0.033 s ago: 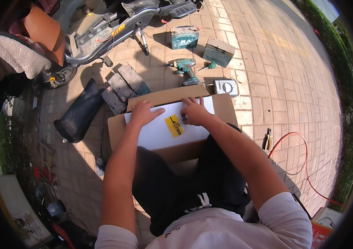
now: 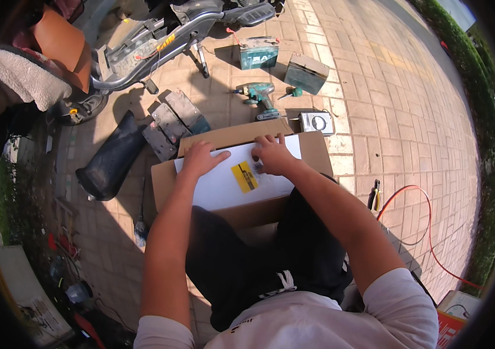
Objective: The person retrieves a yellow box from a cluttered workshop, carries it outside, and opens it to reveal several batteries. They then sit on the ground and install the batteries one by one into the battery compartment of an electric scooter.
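An opened cardboard box (image 2: 315, 152) stands between my knees, with a white sheet or flat white panel (image 2: 212, 189) on top. My left hand (image 2: 202, 158) lies at the far edge of the white surface, thumb spread to the right and fingertips over the edge. To its right, my right hand (image 2: 275, 155) is bent at the same edge, its fingers curled; what lies under them is hidden. A yellow label with a dark stripe (image 2: 244, 177) rests on the white surface. Beside it, partly beneath my right hand, is a small shiny clear-looking piece.
Beyond the box lie a teal cordless drill (image 2: 261, 98), a screwdriver (image 2: 295, 92), a grey meter-like device (image 2: 316, 123) and several batteries (image 2: 259, 53). A dark plastic cover (image 2: 112, 157) is at left, below a scooter frame (image 2: 183, 32). Pliers (image 2: 374, 195) and a red cable (image 2: 430, 221) lie right.
The fingers of my right hand have shifted very slightly left. My left hand and the box look unchanged.
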`<state>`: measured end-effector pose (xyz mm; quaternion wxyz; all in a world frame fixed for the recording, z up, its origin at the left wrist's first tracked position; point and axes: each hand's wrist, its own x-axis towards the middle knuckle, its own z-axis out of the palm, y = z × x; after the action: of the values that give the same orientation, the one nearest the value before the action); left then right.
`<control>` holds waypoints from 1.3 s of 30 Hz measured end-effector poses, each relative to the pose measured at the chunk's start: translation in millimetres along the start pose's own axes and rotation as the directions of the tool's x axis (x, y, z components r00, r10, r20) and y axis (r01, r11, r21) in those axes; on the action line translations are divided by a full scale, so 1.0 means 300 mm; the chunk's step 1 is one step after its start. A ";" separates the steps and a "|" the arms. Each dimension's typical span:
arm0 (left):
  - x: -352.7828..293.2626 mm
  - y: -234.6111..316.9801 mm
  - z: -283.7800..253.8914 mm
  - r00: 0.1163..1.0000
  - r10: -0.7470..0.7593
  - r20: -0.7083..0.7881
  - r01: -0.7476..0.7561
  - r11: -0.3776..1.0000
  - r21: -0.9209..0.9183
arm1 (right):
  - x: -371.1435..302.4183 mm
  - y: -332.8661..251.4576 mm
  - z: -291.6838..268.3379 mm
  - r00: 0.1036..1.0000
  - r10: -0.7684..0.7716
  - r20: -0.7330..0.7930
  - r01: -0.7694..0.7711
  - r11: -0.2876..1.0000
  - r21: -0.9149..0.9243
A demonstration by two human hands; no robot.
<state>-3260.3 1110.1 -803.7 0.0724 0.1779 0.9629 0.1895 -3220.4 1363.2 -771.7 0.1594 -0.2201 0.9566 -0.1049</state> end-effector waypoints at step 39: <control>-0.197 -0.026 0.008 0.815 -0.193 0.546 -0.050 0.915 0.399 | -0.062 0.009 0.056 0.890 0.076 0.450 -0.072 0.997 -0.025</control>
<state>-3207.5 1082.4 -804.6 0.3293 0.2005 0.9197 -0.0745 -3199.5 1371.8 -783.2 0.3799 -0.2024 0.9017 -0.0411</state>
